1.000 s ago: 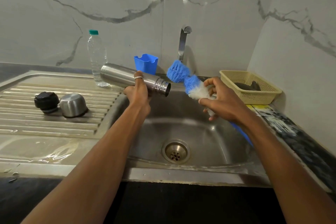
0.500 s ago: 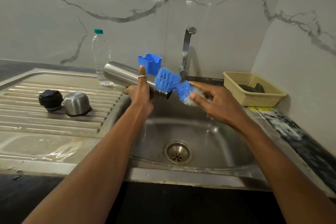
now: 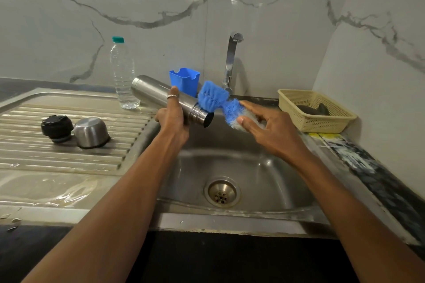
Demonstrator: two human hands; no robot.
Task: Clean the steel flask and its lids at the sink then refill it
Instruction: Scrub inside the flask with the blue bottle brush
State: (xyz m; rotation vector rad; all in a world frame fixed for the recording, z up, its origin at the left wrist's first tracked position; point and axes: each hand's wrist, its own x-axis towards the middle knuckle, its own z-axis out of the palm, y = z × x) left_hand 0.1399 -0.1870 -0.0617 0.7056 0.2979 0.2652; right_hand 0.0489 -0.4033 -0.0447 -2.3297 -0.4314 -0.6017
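Note:
My left hand (image 3: 173, 119) grips the steel flask (image 3: 158, 96) over the sink (image 3: 264, 167), tilted with its open threaded mouth pointing right and down. My right hand (image 3: 266, 128) pinches a blue and white bottle brush (image 3: 220, 103) between thumb and fingers. The brush's bristle head lies just above and behind the flask's mouth, outside it. On the draining board (image 3: 34, 158) at the left stand the black inner lid (image 3: 56, 126) and the steel cup lid (image 3: 91, 132), side by side.
A clear plastic water bottle (image 3: 123, 75) with a green cap stands behind the flask. A blue holder (image 3: 184, 81) and the tap (image 3: 231, 59) are at the back wall. A cream basket (image 3: 315, 111) sits on the right counter. The drain (image 3: 222, 192) is in the basin floor.
My right hand has carried the brush leftward from beside the tap to the flask's mouth. The flask has tipped a little, mouth lower. The lids have stayed put.

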